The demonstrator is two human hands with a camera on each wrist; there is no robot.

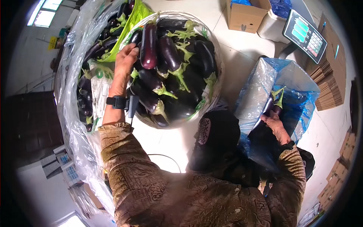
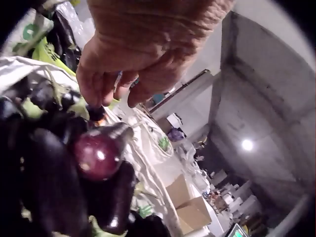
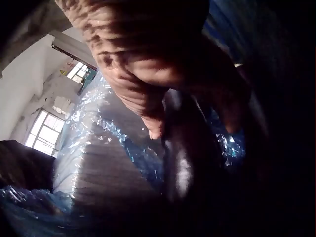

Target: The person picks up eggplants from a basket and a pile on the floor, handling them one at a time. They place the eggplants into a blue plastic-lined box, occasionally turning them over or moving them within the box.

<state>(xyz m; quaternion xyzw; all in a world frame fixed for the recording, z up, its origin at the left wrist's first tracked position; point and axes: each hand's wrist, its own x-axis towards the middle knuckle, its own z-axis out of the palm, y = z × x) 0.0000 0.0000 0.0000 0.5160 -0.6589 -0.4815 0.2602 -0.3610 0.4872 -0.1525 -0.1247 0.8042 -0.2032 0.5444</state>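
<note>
A round lined basket [image 1: 218, 49] is heaped with dark purple eggplants. At its left side, the left hand [image 1: 127, 60] hangs over the eggplants with bent fingers, beside a glossy reddish-purple eggplant [image 1: 149, 45]. In the left wrist view, the left hand [image 2: 143, 49] has its fingertips just above a small dark end of an eggplant [image 2: 96, 113]; contact is unclear, and nothing shows in its grasp. The right hand [image 1: 276, 126] grips an eggplant [image 3: 178, 153] inside a box lined with blue plastic [image 1: 304, 81]. Shadow hides part of that grip in the right wrist view.
More eggplants lie in a clear plastic-lined container [image 1: 70, 94] at the far left, by a yellow-green bag [image 1: 126, 32]. A scale display [image 1: 305, 36] stands behind the blue-lined box. Flattened cardboard [image 1: 329, 81] and an open carton [image 1: 247, 17] are nearby.
</note>
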